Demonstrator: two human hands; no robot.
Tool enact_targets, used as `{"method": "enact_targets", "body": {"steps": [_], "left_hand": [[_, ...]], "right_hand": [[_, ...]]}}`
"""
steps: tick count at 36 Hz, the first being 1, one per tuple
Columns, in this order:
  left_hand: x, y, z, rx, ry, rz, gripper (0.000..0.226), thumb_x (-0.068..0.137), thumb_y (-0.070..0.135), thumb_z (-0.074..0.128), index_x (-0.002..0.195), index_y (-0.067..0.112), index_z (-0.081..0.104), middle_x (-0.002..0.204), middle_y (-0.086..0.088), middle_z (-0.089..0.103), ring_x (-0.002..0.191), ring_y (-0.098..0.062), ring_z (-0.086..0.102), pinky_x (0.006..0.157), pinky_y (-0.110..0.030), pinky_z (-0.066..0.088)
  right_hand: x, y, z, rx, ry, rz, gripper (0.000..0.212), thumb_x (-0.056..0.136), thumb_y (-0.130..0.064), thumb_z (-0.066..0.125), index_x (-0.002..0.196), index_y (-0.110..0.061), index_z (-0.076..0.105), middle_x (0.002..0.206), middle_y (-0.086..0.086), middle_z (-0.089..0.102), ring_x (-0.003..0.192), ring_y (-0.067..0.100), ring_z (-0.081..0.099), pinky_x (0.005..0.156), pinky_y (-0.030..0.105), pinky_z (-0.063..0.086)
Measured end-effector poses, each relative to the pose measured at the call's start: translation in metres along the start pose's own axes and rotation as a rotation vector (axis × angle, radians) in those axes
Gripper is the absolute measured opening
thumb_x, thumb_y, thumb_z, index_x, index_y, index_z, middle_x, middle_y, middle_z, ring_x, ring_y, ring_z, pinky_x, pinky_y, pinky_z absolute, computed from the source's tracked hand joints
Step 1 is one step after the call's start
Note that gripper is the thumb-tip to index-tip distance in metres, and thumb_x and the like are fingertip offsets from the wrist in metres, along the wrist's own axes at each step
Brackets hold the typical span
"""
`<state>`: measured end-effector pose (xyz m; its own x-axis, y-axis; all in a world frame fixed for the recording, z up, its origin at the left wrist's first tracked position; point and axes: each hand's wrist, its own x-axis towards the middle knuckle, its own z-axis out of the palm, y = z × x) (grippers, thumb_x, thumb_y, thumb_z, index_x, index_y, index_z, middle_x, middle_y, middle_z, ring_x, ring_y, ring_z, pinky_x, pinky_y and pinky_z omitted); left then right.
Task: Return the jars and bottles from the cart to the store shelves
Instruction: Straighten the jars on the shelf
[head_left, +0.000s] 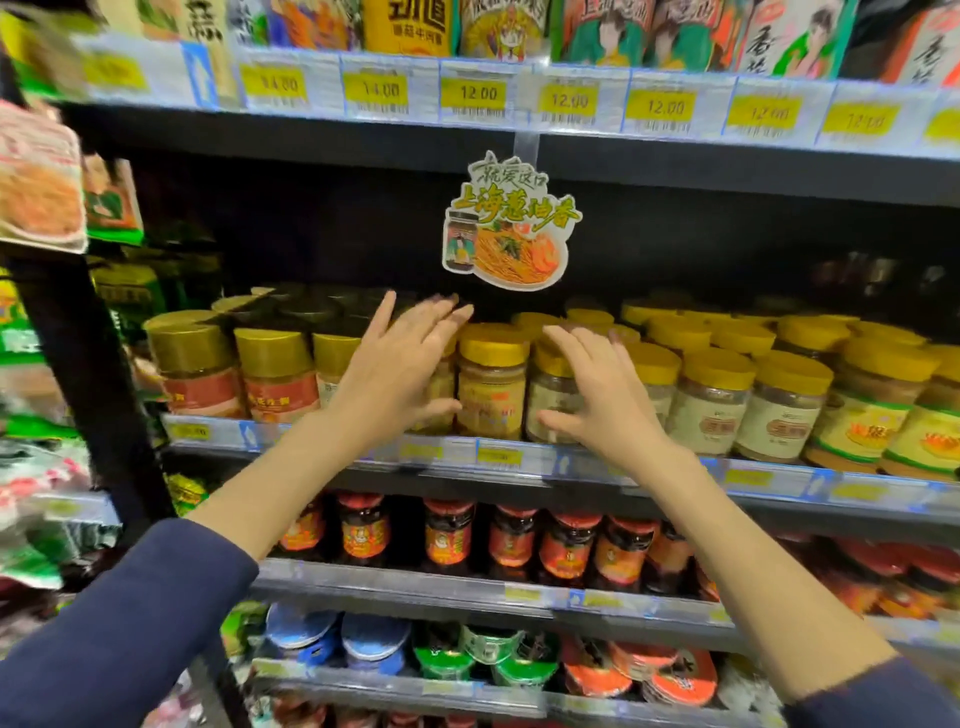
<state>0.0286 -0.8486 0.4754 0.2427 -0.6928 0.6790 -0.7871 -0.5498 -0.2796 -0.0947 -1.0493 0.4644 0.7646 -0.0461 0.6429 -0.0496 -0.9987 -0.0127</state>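
Hands up at the gold-lidded jar row: my left hand and right hand are both spread, gripping nothing, flanking one front jar on the shelf. Looks like shelving's underway; next I'd straighten it.

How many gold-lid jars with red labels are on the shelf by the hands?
2. Both stand at the left end of the shelf: the end jar outermost, the second jar beside it. More may hide behind them or behind the left hand.
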Motion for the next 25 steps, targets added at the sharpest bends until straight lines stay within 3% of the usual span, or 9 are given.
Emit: {"method": "enact_targets", "body": {"steps": [10, 15, 18, 22, 25], "left_hand": [[-0.033, -0.039, 0.003, 0.103, -0.14, -0.027, 0.105, 0.059, 0.049, 0.082, 0.142, 0.005, 0.035, 0.14, -0.015, 0.049, 0.128, -0.031, 0.048, 0.109, -0.057, 0.024], [-0.035, -0.035, 0.011, 0.011, -0.129, -0.062, 0.101, 0.063, 0.047, 0.08, 0.143, 0.006, 0.034, 0.144, -0.013, 0.044, 0.134, -0.029, 0.042, 0.113, -0.048, 0.011], [-0.031, -0.034, 0.015, 0.042, -0.106, -0.076, 0.102, 0.055, 0.049, 0.084, 0.136, 0.002, 0.043, 0.135, -0.015, 0.053, 0.126, -0.031, 0.051, 0.11, -0.049, 0.013], [-0.026, -0.032, 0.021, 0.048, -0.069, -0.099, 0.101, 0.046, 0.047, 0.089, 0.127, 0.0, 0.049, 0.123, -0.016, 0.061, 0.116, -0.032, 0.058, 0.108, -0.051, 0.02], [-0.024, -0.028, 0.023, -0.011, -0.049, -0.132, 0.093, 0.05, 0.041, 0.089, 0.125, 0.002, 0.049, 0.122, -0.013, 0.061, 0.116, -0.031, 0.058, 0.11, -0.048, 0.018]], "right_hand": [[0.024, -0.034, 0.013, -0.038, -0.14, -0.081, 0.084, 0.076, -0.03, 0.073, 0.145, -0.014, 0.028, 0.135, 0.01, 0.043, 0.132, 0.028, 0.035, 0.117, 0.041, 0.01], [0.024, -0.029, 0.023, -0.147, -0.076, -0.129, 0.09, 0.053, -0.03, 0.087, 0.131, -0.005, 0.048, 0.112, 0.017, 0.059, 0.11, 0.037, 0.056, 0.109, 0.053, 0.028], [0.025, -0.026, 0.027, -0.162, -0.002, -0.154, 0.096, 0.038, -0.033, 0.092, 0.121, -0.004, 0.055, 0.099, 0.015, 0.063, 0.096, 0.037, 0.063, 0.1, 0.057, 0.037], [0.026, -0.026, 0.032, -0.199, 0.038, -0.161, 0.098, 0.033, -0.038, 0.093, 0.117, -0.008, 0.053, 0.093, 0.01, 0.063, 0.091, 0.033, 0.065, 0.099, 0.055, 0.04], [0.029, -0.025, 0.035, -0.209, 0.02, -0.131, 0.098, 0.032, -0.04, 0.093, 0.116, -0.009, 0.055, 0.096, 0.01, 0.066, 0.096, 0.033, 0.065, 0.101, 0.052, 0.039]]}}
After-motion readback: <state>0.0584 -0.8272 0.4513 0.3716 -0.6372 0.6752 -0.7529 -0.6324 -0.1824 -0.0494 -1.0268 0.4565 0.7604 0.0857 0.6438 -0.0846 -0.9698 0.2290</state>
